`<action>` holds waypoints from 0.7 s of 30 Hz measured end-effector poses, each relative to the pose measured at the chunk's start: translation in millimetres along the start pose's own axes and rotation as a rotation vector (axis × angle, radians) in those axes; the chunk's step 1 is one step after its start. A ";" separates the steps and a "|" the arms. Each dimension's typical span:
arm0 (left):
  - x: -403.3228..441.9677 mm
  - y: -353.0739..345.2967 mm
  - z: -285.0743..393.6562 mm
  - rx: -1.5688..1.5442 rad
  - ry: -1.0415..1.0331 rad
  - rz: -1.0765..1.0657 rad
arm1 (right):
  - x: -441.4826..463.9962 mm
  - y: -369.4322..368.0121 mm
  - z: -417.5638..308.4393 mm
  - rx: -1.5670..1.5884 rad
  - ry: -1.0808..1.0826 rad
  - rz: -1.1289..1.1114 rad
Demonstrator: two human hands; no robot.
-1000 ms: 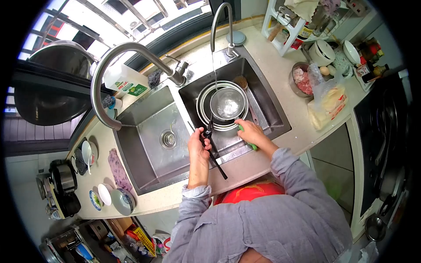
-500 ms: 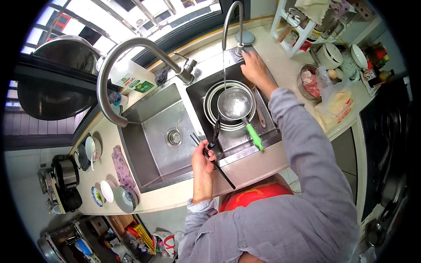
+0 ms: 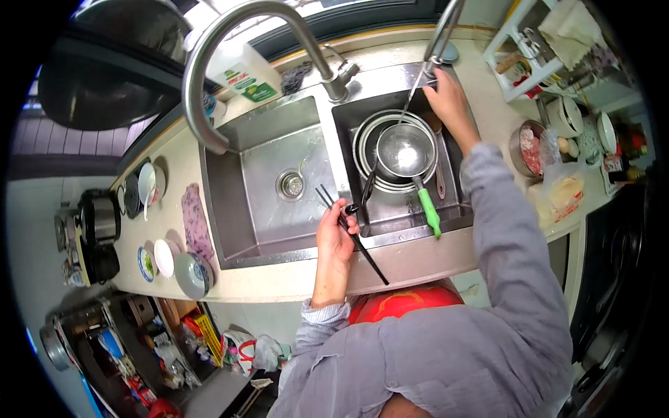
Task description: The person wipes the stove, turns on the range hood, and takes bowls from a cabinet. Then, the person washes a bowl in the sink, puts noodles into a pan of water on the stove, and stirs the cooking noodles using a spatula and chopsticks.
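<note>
I have my left hand (image 3: pixel 336 233) at the near edge of the double-bowl sink (image 3: pixel 261 195), fingers curled around a pair of black chopsticks (image 3: pixel 369 261). Their tips point over the sink's divider side, and their thick ends slant out past its front edge. The end of a black pot handle (image 3: pixel 368 188) comes right up to these fingers; I cannot tell whether they grip it too. My right hand (image 3: pixel 448 101) is at the back right corner of the sink, at the base of the slim gooseneck tap (image 3: pixel 449 24). Those fingers are bent, but I cannot tell if they are closed on anything.

In the sink's right bowl, a mesh strainer (image 3: pixel 405 150) lies over a round metal pot (image 3: pixel 364 143), its green handle (image 3: pixel 428 209) pointing to the front edge. A thin stream of water (image 3: pixel 410 101) falls from the slim tap toward it. A long-handled utensil (image 3: pixel 440 180) leans inside the sink, right of the pot.

Behind the sink stands a white jug (image 3: pixel 247 73); left of it lies a purple patterned cloth (image 3: pixel 197 221). To its right, on the counter, is a metal bowl (image 3: pixel 516 148) of raw meat (image 3: pixel 531 151).
</note>
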State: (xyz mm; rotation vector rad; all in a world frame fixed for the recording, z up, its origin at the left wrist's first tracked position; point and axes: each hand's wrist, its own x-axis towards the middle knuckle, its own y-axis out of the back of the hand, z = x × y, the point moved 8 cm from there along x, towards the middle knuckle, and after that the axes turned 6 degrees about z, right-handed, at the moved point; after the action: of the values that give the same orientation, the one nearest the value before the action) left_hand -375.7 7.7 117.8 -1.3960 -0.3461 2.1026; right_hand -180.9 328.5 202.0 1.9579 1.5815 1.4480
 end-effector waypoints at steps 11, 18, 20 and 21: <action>4.0 -8.8 39.2 -0.040 -0.226 0.107 | -265.5 33.6 -178.3 0.890 -0.309 -0.965; 42.6 92.6 208.4 -0.127 -0.610 0.264 | -249.7 73.3 -163.0 0.618 -0.334 -0.987; 15.9 97.2 211.7 -0.012 -0.683 0.429 | -229.6 96.5 -168.4 0.652 -0.305 -0.723; 2.3 95.8 203.4 0.081 -0.713 0.513 | -214.2 112.7 -176.6 0.708 -0.203 -0.518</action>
State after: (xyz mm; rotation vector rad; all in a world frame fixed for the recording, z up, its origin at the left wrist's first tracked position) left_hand -591.3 -46.3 151.8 -0.6795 -0.1756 2.9706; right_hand -236.1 38.1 250.8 1.6894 2.4667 0.5026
